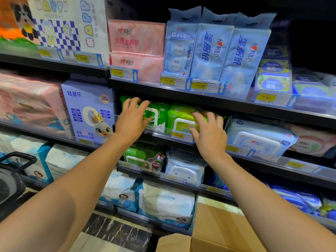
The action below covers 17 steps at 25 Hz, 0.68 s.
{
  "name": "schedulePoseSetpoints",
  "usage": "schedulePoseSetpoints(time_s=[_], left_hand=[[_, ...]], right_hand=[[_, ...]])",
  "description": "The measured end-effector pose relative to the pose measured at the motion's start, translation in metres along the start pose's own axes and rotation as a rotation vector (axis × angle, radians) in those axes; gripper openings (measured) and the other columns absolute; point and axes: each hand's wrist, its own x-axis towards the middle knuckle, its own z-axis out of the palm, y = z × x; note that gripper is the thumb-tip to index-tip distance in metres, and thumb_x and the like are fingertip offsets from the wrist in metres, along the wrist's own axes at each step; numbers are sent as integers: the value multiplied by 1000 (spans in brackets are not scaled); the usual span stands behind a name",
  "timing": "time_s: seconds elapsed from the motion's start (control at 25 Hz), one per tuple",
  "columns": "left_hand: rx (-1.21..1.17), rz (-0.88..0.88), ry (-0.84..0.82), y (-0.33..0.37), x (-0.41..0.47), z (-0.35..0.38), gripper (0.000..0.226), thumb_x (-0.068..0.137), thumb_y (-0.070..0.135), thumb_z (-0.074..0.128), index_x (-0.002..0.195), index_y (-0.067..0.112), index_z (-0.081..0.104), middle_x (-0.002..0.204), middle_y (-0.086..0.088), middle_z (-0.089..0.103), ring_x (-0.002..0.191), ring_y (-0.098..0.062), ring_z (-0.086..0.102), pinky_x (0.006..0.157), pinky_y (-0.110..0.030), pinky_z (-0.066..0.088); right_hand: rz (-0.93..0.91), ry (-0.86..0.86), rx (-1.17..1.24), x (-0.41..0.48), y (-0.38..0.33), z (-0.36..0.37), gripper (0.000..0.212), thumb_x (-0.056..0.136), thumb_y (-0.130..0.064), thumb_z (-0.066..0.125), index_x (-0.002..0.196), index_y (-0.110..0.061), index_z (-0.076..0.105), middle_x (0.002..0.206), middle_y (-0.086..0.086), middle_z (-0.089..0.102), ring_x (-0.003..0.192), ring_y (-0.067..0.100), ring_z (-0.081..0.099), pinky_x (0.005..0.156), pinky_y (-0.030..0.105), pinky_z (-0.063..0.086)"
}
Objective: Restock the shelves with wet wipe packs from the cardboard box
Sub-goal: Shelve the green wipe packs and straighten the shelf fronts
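Two green wet wipe packs stand side by side on the middle shelf. My left hand lies spread on the face of the darker green pack, fingers reaching over its top edge. My right hand rests on the lighter green pack, fingers laid across its upper part and thumb low by the yellow 10.50 price tag. Neither hand wraps around a pack. The open cardboard box sits on the floor at the bottom right; its inside is out of sight.
A lilac carton with a duck picture stands just left of the green packs, and a blue-and-white wipe pack lies to their right. The shelf above hangs low over them. A black basket handle shows at the left edge.
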Motion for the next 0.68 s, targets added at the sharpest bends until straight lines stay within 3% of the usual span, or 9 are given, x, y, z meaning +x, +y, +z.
schedulePoseSetpoints(time_s=[0.08, 0.2, 0.28, 0.52, 0.68], left_hand=[[37, -3, -17, 3, -7, 1, 64, 94, 32, 73, 150, 17, 46, 155, -18, 43, 148, -41, 32, 108, -58, 45], [69, 3, -6, 17, -25, 0, 73, 95, 37, 71, 157, 19, 37, 164, -15, 34, 154, -38, 25, 117, -57, 36], [66, 32, 2, 38, -41, -3, 74, 94, 38, 72, 157, 21, 38, 164, -13, 34, 154, -36, 26, 116, -57, 38], [-7, 251, -24, 149, -76, -5, 59, 89, 36, 75, 144, 26, 54, 141, -5, 57, 128, -31, 55, 91, -48, 54], [-214, 181, -247, 211, -83, 8, 65, 98, 40, 64, 155, 30, 36, 152, 1, 42, 100, -26, 66, 77, -45, 58]], right_hand=[[-49, -52, 9, -1, 4, -5, 55, 93, -38, 70, 144, -31, 51, 141, 5, 50, 130, 35, 41, 81, 53, 57], [-98, -125, -1, -8, 17, -21, 65, 92, -39, 69, 152, -31, 43, 152, 5, 44, 141, 34, 35, 102, 54, 49], [-135, -117, -3, -22, 32, -36, 63, 92, -37, 69, 150, -29, 46, 154, 5, 42, 144, 32, 34, 108, 52, 43], [-93, -25, -8, -80, 110, -94, 43, 91, -34, 71, 133, -29, 61, 140, 0, 54, 130, 25, 49, 96, 46, 48], [51, 3, -15, -104, 165, -117, 55, 89, -38, 70, 140, -24, 53, 140, 2, 54, 127, 28, 51, 100, 47, 47]])
